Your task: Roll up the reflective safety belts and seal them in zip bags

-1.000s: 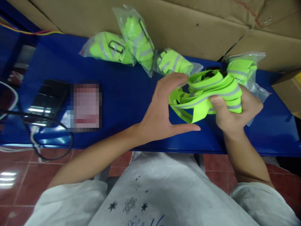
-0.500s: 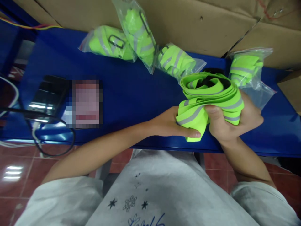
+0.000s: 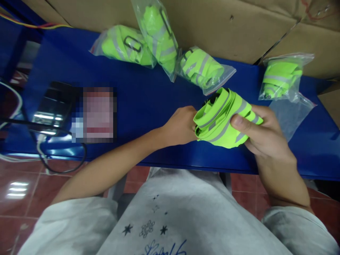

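Observation:
A neon yellow-green reflective strap point(image 3: 223, 122) with grey stripes is bundled in loose layers above the front of the blue table. My right hand point(image 3: 265, 129) grips its right side, thumb pressed on the near face and the other fingers mostly hidden behind. At the left end of the bundle, my left hand point(image 3: 182, 125) is closed against the strap; its fingertips are mostly out of sight. Just beyond my right hand, a flat clear plastic bag point(image 3: 290, 117) lies on the table.
Clear bags of similar straps lie along the back: a left bag point(image 3: 124, 46), an upright bag point(image 3: 159, 39), a middle bag point(image 3: 203, 67) and a right bag point(image 3: 283, 78). Cardboard boxes point(image 3: 207, 24) stand behind the blue table point(image 3: 148, 88). A black device point(image 3: 53, 106) with cables sits left, beside a blurred-out item point(image 3: 98, 115).
The strap bundle has turned and tilted to the left, lower in view. My left hand has gone from thumb stretched along the strap to closed at its left end. My right hand has rotated with it.

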Demonstrator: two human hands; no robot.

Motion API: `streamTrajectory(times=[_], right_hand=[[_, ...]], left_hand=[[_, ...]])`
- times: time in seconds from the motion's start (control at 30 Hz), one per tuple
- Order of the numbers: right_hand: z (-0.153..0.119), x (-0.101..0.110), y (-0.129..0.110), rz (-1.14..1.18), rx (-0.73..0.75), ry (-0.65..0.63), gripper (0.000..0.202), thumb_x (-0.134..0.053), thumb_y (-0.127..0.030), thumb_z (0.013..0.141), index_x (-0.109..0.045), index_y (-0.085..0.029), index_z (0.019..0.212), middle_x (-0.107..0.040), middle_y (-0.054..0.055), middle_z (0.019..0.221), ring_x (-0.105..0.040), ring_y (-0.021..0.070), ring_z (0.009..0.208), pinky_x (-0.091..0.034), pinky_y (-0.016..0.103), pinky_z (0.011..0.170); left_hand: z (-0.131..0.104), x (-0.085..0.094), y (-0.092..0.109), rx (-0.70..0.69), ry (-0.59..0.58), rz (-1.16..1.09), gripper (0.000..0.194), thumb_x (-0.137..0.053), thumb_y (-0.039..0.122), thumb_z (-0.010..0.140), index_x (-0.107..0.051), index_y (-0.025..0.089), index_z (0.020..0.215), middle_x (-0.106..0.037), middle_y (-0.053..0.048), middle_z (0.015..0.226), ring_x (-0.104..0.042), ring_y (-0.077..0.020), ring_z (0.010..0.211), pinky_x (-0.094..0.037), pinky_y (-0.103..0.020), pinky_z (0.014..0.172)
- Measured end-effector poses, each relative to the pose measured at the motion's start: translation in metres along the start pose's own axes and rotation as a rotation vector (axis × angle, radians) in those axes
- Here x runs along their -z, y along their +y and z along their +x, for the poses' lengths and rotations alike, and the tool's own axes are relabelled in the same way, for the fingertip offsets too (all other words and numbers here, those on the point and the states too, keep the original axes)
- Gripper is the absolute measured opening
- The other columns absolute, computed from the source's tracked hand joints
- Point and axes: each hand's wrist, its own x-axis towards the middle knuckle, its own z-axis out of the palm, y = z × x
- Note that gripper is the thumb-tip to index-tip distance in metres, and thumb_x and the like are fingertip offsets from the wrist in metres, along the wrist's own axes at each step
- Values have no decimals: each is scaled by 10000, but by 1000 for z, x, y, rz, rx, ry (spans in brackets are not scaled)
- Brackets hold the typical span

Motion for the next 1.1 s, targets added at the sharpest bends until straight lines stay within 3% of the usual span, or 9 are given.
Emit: streamTrajectory(times=[0.1,0.2,0.3,0.4,0.53,0.63,0.77,1.0,1.1], right_hand=[[5,1,9,-59,8,-74,337,-788,-530,864,-757,-241,1033,-712,-17,807,-645,136,614,-552,254,520],[8,-4,14,-123,61,-54,403,-775,-582,857,-713,-246,1071,-691,-31,803,-635,126,614,-544,237,517],[8,-11,16,-119,79,-62,378,-772,-563,864,-683,-244,1046,-654,-39,779,-602,111,601,-515,218,501],[7,-16,17,-126,96,-42,386,-776,-572,858,-664,-248,1037,-634,-40,773,-581,109,597,-496,219,491],[7,-19,19,-145,152,21,392,-743,-595,882,-659,-257,1064,-633,-32,804,-586,116,619,-500,236,512],[6,-21,20,-175,163,90,388,-677,-621,927,-657,-256,1057,-625,-25,809,-589,126,632,-503,252,530],[2,-24,13,-276,237,251,371,-686,-613,924,-666,-264,1048,-638,-20,815,-598,139,672,-503,265,568],[-1,-29,4,-333,361,438,287,-760,-513,894,-706,-255,1009,-655,-15,818,-618,145,724,-536,288,663],[-1,-32,5,-372,441,479,223,-759,-440,908,-712,-297,1072,-698,-32,929,-677,146,816,-568,293,747]], left_hand=[[2,0,-3,-125,40,230,221,-675,294,815,-528,215,671,-618,-38,744,-614,-230,805,-499,-444,959],[2,-2,-1,-211,148,341,157,-645,358,869,-593,217,824,-680,-77,990,-618,-276,1018,-437,-477,1045],[-1,-3,2,-179,269,397,269,-657,465,899,-615,225,1011,-652,-101,1221,-587,-298,1120,-418,-489,1045],[-4,-2,3,-112,290,373,305,-704,499,886,-608,243,1021,-643,-79,1181,-603,-265,1030,-469,-432,941],[-5,-1,0,-61,208,184,241,-705,457,895,-619,251,984,-660,-59,1081,-648,-234,946,-516,-379,838],[0,0,-5,-98,110,95,279,-783,430,817,-652,220,946,-703,-84,1031,-678,-280,1009,-537,-428,917],[3,2,-8,-117,9,-154,353,-818,385,792,-696,209,1073,-741,-100,1151,-717,-302,1077,-563,-485,982],[1,-12,13,69,-431,-497,499,-920,273,680,-726,222,1136,-780,-80,1113,-725,-291,1152,-619,-448,970],[-2,-26,21,126,-397,-628,484,-931,263,648,-725,209,1082,-785,-77,1020,-724,-298,1135,-627,-441,932]])
